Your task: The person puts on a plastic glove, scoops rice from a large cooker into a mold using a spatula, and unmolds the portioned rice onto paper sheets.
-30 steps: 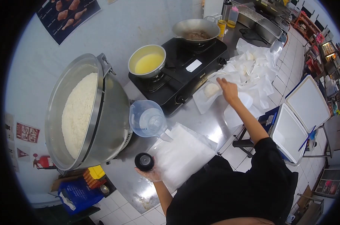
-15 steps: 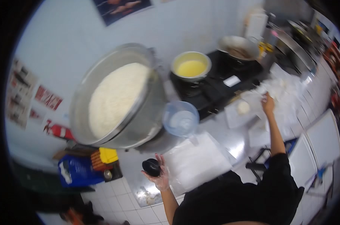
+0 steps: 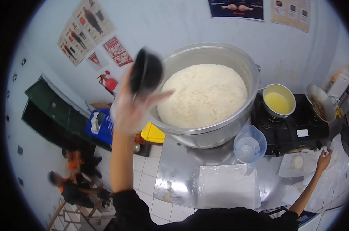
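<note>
My left hand (image 3: 134,106), in a clear plastic glove, is raised at the left rim of a big metal pot (image 3: 209,131). It holds a small black bowl (image 3: 146,72), tilted on its side and blurred by motion. White rice (image 3: 203,96) is heaped in the pot. Far to the right, my bare right hand (image 3: 323,158) pinches the edge of a thin clear plastic sheet (image 3: 338,154) among crumpled ones. Near it a rounded white portion of rice (image 3: 297,162) rests on a white sheet.
A blue-tinted measuring jug (image 3: 250,144) and a stack of wrapping sheets (image 3: 228,188) occupy the steel table (image 3: 172,169). On the black stove (image 3: 266,133) stand a pot of yellow liquid (image 3: 277,103) and a wok (image 3: 321,102). Two people (image 3: 76,181) sit at lower left.
The view has swung left. My left hand has risen from beside the wrapping sheets to the big pot's rim, carrying the black bowl. My right hand stays at the plastic sheets.
</note>
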Demonstrator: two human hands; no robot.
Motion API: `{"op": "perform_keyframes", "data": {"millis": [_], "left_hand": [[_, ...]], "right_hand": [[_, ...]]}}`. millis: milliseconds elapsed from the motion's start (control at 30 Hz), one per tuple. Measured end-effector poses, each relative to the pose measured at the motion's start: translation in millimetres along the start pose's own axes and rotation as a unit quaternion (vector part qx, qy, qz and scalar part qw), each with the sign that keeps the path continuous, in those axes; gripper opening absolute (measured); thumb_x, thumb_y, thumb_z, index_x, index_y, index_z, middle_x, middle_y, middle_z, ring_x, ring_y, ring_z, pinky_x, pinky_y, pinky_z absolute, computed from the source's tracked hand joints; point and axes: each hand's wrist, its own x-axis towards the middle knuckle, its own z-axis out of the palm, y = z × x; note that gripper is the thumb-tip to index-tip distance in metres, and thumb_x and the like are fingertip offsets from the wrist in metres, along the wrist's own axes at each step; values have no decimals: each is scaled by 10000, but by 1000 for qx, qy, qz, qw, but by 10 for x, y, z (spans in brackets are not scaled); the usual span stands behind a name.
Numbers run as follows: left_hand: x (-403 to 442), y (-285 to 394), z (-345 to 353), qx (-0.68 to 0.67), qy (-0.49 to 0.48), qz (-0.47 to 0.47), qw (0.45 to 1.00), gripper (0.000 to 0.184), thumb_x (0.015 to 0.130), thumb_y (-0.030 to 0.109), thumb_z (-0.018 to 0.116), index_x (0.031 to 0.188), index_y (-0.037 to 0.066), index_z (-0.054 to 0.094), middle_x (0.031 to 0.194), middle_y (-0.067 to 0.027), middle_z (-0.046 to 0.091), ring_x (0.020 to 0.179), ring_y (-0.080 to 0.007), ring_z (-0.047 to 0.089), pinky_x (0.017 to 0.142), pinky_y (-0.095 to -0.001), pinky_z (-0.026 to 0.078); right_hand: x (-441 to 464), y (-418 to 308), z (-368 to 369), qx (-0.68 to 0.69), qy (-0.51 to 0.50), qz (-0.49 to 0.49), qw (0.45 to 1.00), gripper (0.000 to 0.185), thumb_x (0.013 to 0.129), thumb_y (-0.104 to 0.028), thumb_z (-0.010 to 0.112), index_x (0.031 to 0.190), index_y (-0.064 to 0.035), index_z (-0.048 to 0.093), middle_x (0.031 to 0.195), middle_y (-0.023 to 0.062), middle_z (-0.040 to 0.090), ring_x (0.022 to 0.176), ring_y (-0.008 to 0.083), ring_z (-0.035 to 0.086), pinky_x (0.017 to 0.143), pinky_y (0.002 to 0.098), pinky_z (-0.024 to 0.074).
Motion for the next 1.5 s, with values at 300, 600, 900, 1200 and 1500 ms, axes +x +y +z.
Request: {"op": "perform_keyframes", "data": {"millis": [300,600,900,1200,1500], "left_hand": [[994,-714,-153,470,98,-187,857,698,933,652,368,1061,27,650,1018,-187,670,1026,-281,640,936,-385,466],[1392,-1614,302,832,-133,-134,522,624,934,556,445,962,-30,657,934,-209,657,900,-321,657,825,-392,521],[1414,-2401,655,780,-198,-34,592,557,919,480,549,1023,-67,575,970,-214,607,883,-323,642,787,-379,532],[1258,-2501,768,730,-247,-55,634,544,939,466,527,951,-72,608,899,-210,612,837,-313,636,763,-372,534],[1315,-2546,654,705,-251,-134,650,601,947,528,471,842,-39,639,828,-200,630,804,-307,644,745,-392,527]], "right_hand": [[-70,-463,-229,22,-6,-14,1000,305,923,-231,594,1197,-111,534,896,125,660,861,294,646,803,387,481],[-119,-977,-205,57,-16,-51,997,312,939,-230,593,1210,-89,527,914,108,657,863,221,637,763,340,463],[-111,-1147,-276,59,1,-9,998,307,946,-240,600,1222,-120,541,888,33,626,745,99,511,592,246,360],[-107,-1146,-305,35,-5,25,999,296,943,-250,606,1214,-142,563,895,30,619,795,105,528,608,260,383],[-140,-1220,-267,50,-47,50,996,305,944,-262,608,1218,-136,559,932,52,611,851,130,553,675,277,433]]}}
